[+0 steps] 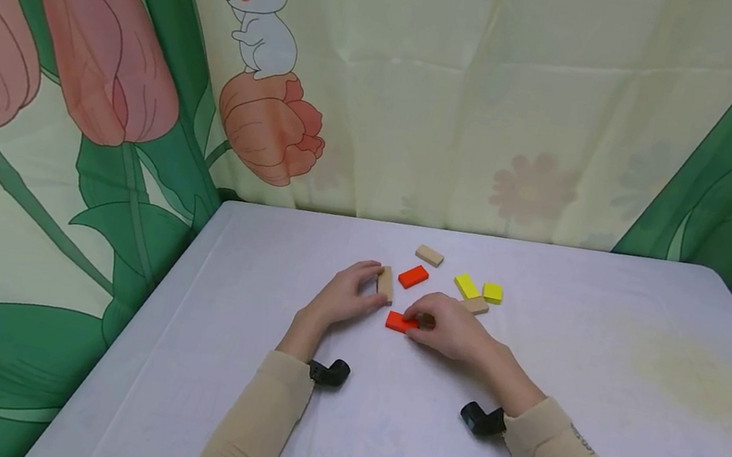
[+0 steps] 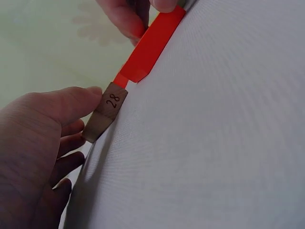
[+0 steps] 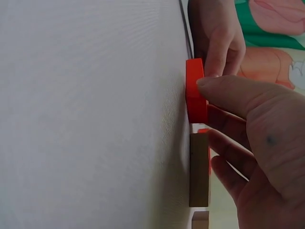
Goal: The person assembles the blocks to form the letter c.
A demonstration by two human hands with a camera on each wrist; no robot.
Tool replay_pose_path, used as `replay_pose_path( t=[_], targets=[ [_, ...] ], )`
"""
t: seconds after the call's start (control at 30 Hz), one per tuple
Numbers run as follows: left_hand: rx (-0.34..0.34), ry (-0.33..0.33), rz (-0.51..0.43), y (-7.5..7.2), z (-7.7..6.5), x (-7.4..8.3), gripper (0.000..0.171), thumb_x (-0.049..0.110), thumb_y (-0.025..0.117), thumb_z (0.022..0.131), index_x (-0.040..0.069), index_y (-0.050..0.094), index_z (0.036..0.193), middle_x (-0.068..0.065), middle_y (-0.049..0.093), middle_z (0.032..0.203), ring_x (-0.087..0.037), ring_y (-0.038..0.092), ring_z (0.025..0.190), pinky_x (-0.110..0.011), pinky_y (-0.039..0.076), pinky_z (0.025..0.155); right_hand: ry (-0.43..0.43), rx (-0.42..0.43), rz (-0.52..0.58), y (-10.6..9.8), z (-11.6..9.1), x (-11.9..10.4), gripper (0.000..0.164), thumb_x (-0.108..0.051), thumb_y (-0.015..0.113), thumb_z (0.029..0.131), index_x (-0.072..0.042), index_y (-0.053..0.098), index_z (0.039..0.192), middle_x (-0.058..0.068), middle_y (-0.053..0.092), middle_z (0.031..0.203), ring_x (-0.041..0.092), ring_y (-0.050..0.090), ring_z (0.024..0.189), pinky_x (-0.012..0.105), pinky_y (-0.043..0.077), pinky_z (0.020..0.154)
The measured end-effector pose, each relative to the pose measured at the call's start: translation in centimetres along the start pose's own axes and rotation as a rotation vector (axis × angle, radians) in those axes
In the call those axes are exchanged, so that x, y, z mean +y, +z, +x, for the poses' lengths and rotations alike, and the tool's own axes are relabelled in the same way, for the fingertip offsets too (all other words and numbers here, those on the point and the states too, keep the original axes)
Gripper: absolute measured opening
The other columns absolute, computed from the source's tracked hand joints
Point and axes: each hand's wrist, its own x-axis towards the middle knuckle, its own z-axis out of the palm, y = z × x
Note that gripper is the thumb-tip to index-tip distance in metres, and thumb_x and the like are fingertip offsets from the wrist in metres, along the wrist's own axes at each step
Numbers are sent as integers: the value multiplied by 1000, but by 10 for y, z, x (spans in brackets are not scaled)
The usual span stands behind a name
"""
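Observation:
My left hand [image 1: 345,294] pinches a plain wooden block [image 1: 385,285] between thumb and fingers, one at each end. In the left wrist view the wooden block [image 2: 106,109] shows the number 28 on its end, with the left thumb on its edge. My right hand [image 1: 455,327] pinches a red block [image 1: 398,321] by its right part, just in front of the wooden one. The right wrist view shows the right thumb on the red block's [image 3: 195,95] edge. A second red block [image 1: 413,276] lies between and beyond the hands.
Beyond the hands lie a wooden block [image 1: 430,255], a yellow block [image 1: 467,286] and a yellow square block [image 1: 492,292]. Another wooden block [image 1: 475,305] is partly covered by the right hand. A white cloth covers the table [image 1: 613,329]; a printed curtain [image 1: 419,91] hangs behind it.

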Motion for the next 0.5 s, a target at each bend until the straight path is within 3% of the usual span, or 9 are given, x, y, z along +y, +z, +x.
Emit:
replay_pose_path(
  t=[0.5],
  targets=[
    [-45,33,53,0,-10,6,62,35,72,94,9,53,147,-6,47,152,-24,41,141,-43,34,115,-11,-29,-9,-2,-3,-1,20,-10,81,87,-15,77,105,-7,67,99,15,58,93,36,52,87]
  ],
)
